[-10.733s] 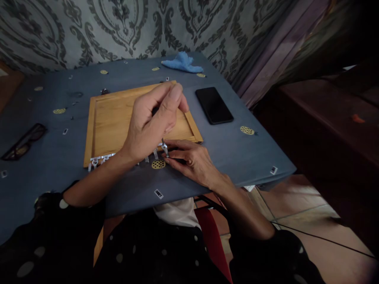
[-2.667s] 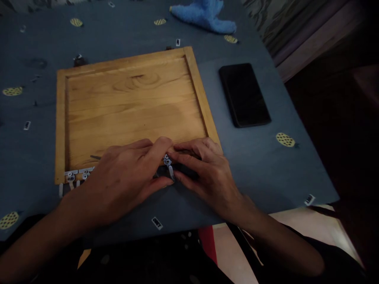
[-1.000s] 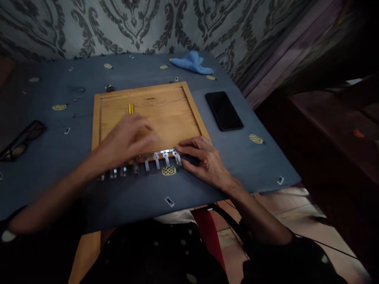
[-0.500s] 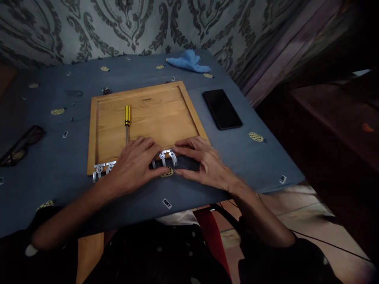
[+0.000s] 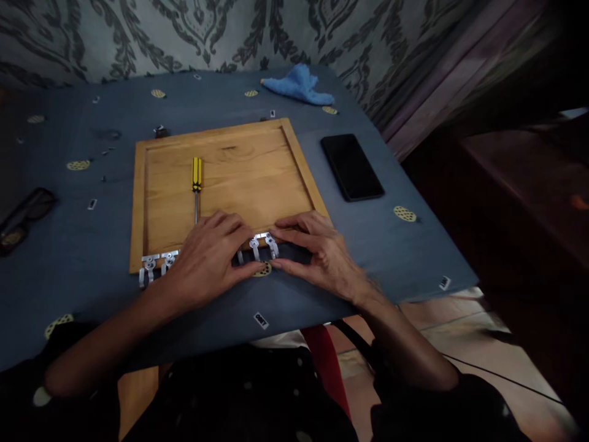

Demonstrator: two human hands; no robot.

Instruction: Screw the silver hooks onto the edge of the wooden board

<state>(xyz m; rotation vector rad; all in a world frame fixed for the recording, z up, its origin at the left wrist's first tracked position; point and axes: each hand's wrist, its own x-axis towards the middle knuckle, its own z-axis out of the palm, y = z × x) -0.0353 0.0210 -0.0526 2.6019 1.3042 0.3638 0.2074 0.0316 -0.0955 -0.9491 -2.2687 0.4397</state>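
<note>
One desk (image 5: pixel 304 307) shows its front edge nearest, past six o'clock from the middle of the wooden board (image 5: pixel 170 178). Beyond that edge, the left hand (image 5: pixel 202 258) at six and the right hand (image 5: pixel 319 255) at five curl with thumbs apart from fingers; whether either grips, I cannot tell. Metal clips (image 5: pixel 261 244) run along the board's near rim from seven to five, some hidden by the left hand. They look light, stiff and smooth, perhaps slippery, and are best held by their flat bars. The board looks rigid and fairly light; its raised frame at three and nine should offer good holds. Glasses (image 5: pixel 27 218) lie well apart, past eight. On the board, toward ten, the screwdriver (image 5: pixel 196 178) might roll if tilted. The phone (image 5: pixel 352 167), before three, narrows sideways room; the blue cloth (image 5: pixel 299 86) lies farthest, at one.
</note>
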